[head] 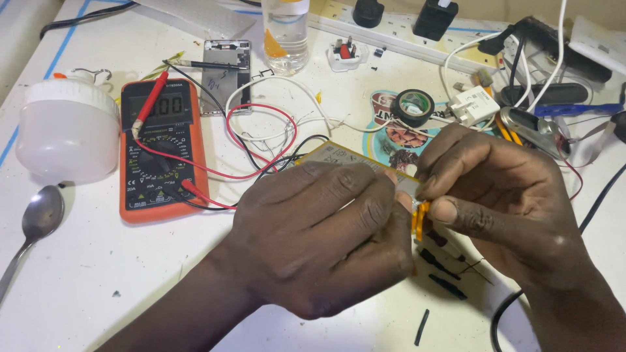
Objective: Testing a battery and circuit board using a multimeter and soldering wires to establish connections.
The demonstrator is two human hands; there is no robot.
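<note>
Both pinched together on flat battery pack point(339, 155) edge, left hand point(319, 234) bracing, right hand point(502, 195) gripping orange tape point(420, 218); looks light, thin, puncture-prone, best held by edges.

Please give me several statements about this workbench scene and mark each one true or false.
1. Both hands, left hand and right hand, grip a flat battery pack. True.
2. The orange multimeter lies right of the hands. False: it lies to their left.
3. A spoon lies at the table's left edge. True.
4. The black tape roll sits on the multimeter. False: it lies on the table, beyond the hands.
</note>
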